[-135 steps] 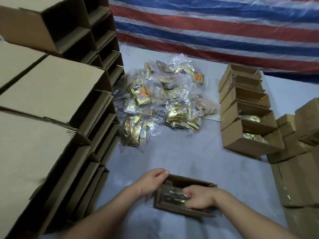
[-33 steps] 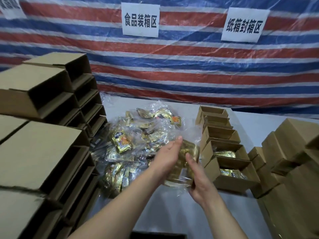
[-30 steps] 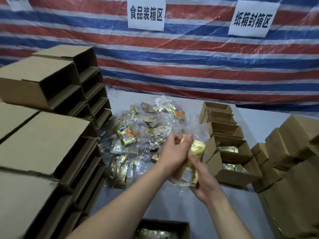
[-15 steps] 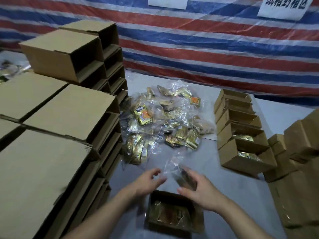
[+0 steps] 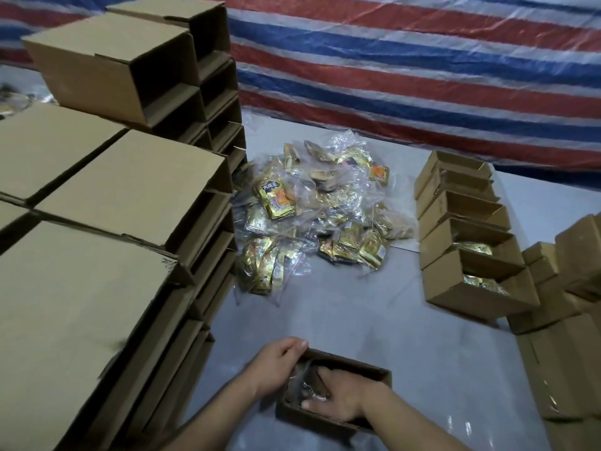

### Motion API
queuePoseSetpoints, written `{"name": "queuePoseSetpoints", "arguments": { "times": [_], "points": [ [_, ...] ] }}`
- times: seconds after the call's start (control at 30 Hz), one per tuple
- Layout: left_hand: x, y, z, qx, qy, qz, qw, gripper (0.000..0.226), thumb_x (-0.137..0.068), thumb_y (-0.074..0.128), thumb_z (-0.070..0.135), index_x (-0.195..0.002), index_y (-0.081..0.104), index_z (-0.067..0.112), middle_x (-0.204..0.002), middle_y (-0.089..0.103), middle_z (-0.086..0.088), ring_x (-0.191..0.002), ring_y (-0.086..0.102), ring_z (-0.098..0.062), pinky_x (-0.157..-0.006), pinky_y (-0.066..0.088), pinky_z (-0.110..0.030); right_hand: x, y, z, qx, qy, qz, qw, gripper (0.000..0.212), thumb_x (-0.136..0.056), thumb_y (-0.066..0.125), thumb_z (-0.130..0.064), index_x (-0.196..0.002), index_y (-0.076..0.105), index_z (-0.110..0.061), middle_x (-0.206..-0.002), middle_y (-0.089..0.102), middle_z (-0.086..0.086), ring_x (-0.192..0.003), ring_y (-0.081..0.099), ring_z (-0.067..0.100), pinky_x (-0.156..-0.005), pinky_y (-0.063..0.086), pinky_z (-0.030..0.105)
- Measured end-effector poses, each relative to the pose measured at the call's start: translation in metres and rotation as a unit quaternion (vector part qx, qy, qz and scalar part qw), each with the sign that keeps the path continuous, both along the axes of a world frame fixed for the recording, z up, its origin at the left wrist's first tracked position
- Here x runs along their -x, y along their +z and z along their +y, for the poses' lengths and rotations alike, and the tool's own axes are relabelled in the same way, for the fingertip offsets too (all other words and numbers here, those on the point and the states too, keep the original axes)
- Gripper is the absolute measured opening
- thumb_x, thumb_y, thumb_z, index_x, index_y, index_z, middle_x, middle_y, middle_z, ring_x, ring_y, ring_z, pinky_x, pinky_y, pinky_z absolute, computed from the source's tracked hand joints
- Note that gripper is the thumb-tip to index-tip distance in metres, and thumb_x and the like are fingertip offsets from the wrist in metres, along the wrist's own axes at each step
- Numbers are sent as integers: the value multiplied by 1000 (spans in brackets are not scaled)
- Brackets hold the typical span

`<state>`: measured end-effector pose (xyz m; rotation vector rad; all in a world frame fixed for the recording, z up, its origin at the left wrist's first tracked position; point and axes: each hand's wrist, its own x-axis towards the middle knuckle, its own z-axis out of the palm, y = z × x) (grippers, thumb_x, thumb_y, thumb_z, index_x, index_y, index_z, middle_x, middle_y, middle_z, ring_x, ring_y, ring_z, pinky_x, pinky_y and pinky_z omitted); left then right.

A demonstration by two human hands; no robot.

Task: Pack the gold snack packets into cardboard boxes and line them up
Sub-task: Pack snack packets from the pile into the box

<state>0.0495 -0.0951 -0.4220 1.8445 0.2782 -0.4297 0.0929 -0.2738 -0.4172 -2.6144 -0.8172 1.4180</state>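
At lower centre of the frame, our right hand point(image 5: 338, 397) presses flat, fingers spread, onto packets inside the open box point(image 5: 357, 369); our left hand point(image 5: 276, 362) curls its fingers on the box's left rim.

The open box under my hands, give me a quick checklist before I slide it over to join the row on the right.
1. Packets seated inside the open box: cannot tell, right hand covers them.
2. Left hand steadying the box's left edge: ok.
3. Bare floor toward the row: ok.
4. Row of boxes lined up: ok.
5. Near end of the row free: ok.
6. Packet pile within reach: ok.
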Motion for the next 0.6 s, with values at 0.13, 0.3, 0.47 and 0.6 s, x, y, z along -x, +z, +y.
{"name": "queuePoseSetpoints", "arguments": {
  "times": [0.13,0.3,0.47,0.6],
  "points": [
    [2,5,0,-17,27,-19,999,31,-102,49,29,-74,60,23,-68,60,11,-66,52,7,-66,41,-13,2,-1,-2,-8,-90,51,995,89,-81,38,-82,-151,31,-28,-154,39,4,-141,37,24,-115,30,34],
    [2,6,-2,-9,43,-16,999,32,-101,48,33,-78,62,17,-75,63,7,-74,57,-5,-76,46,-25,2,10,-22,-122,-93,-69,986,26,-92,56,-33,-107,72,-20,-111,65,-1,-105,60,13,-93,43,19],
    [5,-3,-10,-47,38,-38,997,36,-101,47,38,-87,62,9,-85,67,-11,-79,61,-14,-80,48,-32,9,6,3,-56,-162,102,980,39,-102,37,-38,-97,70,-16,-97,68,6,-83,56,16,-83,47,30],
    [5,-6,-18,-58,58,-39,996,34,-101,45,38,-86,61,12,-83,66,-8,-86,62,-21,-81,48,-36,8,4,21,-5,-167,112,980,50,-100,24,-34,-128,60,-12,-138,56,13,-112,54,23,-93,37,29]
  ]
}}
